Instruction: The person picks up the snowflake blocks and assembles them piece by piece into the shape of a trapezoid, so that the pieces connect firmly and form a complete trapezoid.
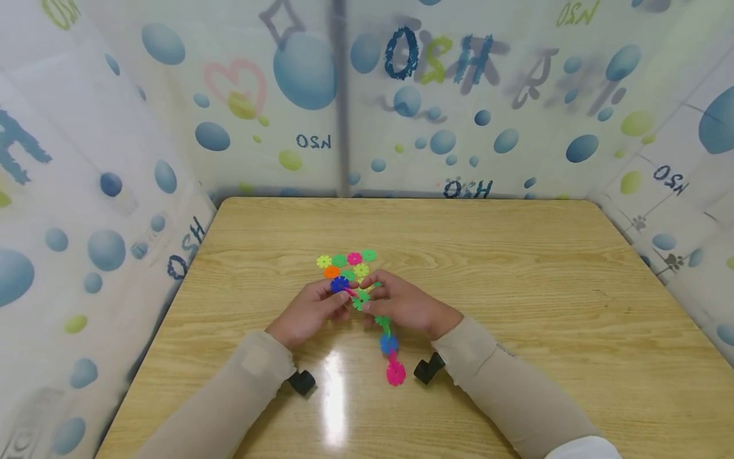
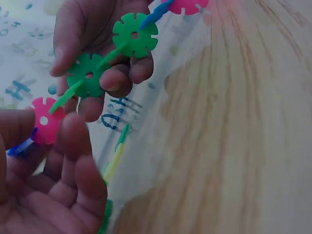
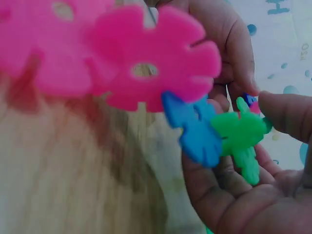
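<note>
I see the left hand (image 1: 312,309) pinching a pink disc (image 2: 52,126) in a chain of plastic discs (image 1: 388,344), while the right hand (image 1: 410,306), close beside it, grips the chain's green discs (image 2: 126,30). The chain runs toward the table's (image 1: 516,268) near side; more coloured discs (image 1: 355,258) lie just beyond the hands.

Head: table (image 1: 516,268) viewed from above, forward and down.
Wrists: disc chain (image 2: 109,57) viewed close — shared with head.

The sleeves (image 1: 235,389) are beige; the wrist cameras (image 1: 429,369) black
</note>
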A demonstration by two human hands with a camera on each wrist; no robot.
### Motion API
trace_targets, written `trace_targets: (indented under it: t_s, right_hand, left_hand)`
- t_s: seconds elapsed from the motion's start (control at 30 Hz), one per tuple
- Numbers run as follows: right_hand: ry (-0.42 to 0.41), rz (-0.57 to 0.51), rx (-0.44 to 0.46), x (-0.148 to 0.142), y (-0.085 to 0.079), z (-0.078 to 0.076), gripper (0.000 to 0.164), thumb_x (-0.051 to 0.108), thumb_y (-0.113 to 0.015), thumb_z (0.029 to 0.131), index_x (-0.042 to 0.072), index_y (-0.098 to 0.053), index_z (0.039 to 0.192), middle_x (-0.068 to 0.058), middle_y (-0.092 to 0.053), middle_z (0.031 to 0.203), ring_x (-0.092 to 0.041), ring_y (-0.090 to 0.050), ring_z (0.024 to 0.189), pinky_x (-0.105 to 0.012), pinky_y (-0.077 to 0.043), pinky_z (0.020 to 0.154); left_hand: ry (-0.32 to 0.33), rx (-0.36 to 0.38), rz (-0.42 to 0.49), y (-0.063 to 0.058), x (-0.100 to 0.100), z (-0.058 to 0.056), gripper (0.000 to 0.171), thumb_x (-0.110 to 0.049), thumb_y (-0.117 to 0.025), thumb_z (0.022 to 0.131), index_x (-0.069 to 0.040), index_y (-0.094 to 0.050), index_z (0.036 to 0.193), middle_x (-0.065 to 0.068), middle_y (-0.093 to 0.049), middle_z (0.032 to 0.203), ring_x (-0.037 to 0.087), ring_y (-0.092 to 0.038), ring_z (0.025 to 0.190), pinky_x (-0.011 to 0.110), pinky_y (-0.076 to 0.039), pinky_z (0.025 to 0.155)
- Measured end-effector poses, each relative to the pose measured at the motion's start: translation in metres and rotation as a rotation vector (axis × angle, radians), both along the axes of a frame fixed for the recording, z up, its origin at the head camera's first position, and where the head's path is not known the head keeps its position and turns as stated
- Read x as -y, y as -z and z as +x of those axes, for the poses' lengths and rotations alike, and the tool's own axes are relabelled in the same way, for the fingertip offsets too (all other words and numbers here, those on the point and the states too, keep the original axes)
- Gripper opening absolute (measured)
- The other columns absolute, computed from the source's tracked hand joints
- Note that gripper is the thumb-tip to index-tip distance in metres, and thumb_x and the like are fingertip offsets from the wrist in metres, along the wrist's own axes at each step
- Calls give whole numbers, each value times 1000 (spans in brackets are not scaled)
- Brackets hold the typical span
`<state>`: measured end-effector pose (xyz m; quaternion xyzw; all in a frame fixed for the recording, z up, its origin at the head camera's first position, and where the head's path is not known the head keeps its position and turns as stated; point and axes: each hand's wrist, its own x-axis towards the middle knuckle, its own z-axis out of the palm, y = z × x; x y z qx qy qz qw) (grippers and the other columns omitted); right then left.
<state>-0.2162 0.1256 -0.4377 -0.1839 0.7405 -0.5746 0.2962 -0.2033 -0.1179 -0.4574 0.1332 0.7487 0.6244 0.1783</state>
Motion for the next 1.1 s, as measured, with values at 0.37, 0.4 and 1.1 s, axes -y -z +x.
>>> trace_targets:
  t_s: [0.37,0.4,1.1]
  right_hand:
    - [181,-202,168,-5,13,-11,67,6,-58,104,13,-23,161,-15,-70,99,-23,-75,87,-37,-63,83]
    - [175,-213,164,-6,13,-11,68,5,-57,104,12,-21,162,-13,-70,96,-22,-74,85,-36,-63,81]
    - [190,-340,246,-9,22,-19,70,8,-42,111,31,-12,169,-8,-70,96,-18,-64,68,-34,-61,71]
  left_hand:
    - [-93,-161,-496,-12,12,-1,23,-19,-58,108,-6,-67,125,8,-60,93,22,-53,76,33,-47,67]
    - [-79,-160,-525,-13,13,-1,23,-18,-58,108,-6,-67,125,9,-60,95,22,-54,78,34,-48,69]
    - [-13,-100,-680,-17,13,-2,25,-13,-65,104,-5,-61,127,13,-66,105,24,-60,82,36,-53,72]
